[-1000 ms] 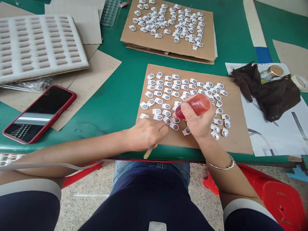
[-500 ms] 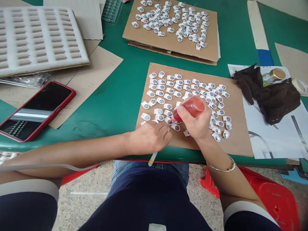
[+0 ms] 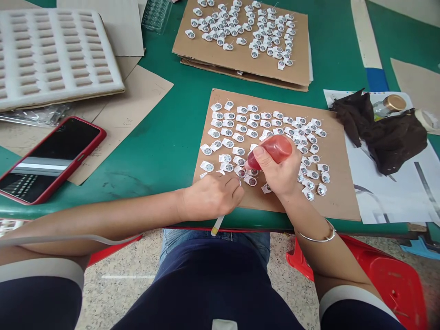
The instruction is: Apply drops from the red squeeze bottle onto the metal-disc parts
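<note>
My right hand [image 3: 283, 176] is wrapped round a red squeeze bottle [image 3: 275, 149], its narrow tip pointing down and left at the small round parts. Close to that tip, my left hand [image 3: 213, 197] is closed, with a slim white stick with a yellowish end [image 3: 217, 225] poking out below it. What the left fingertips touch is hidden. Both hands are over a cardboard sheet [image 3: 338, 197] at the table's near edge. Many small round silver parts with white tabs [image 3: 228, 143] lie on it in loose rows, some covered by my hands.
A second cardboard stack [image 3: 209, 57] with similar parts lies farther back. To the left are a white foam tray [image 3: 65, 55] and a red-cased phone [image 3: 51, 158]. On the right, a dark cloth [image 3: 395, 144] and a small glass jar [image 3: 388, 107] rest on white paper.
Both hands keep nearly the same place and grip. The whole view has shifted very slightly; the bottle tip stays beside the left fingers.
</note>
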`<state>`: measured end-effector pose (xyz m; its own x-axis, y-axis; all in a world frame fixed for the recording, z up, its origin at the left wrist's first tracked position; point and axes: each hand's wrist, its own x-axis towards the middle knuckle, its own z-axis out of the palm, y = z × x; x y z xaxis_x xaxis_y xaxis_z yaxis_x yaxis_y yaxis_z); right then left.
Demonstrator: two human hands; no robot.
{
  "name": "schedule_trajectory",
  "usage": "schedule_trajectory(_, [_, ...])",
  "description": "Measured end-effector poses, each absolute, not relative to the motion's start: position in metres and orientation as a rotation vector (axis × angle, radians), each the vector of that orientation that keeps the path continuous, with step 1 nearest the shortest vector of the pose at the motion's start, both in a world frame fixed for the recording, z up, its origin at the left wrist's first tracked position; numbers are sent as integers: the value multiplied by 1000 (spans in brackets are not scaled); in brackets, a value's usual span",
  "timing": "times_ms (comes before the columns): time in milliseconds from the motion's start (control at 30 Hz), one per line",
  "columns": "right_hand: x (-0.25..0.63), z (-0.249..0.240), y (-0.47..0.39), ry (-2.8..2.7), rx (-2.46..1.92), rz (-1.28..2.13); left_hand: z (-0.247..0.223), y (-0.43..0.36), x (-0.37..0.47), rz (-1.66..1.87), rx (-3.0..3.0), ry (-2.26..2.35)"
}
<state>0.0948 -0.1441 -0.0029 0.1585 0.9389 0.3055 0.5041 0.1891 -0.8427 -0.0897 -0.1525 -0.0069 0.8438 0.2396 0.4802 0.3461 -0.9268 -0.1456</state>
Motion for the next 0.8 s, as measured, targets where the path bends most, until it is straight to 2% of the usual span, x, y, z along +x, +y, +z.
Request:
schedule_trajectory(567, [97, -3, -142, -1475, -1468, 466, 6, -148, -91, -664, -2920, -413])
schedule_trajectory(800, [97, 3, -143, -1526, -1454, 296, 3, -145, -95, -618, -2986, -464])
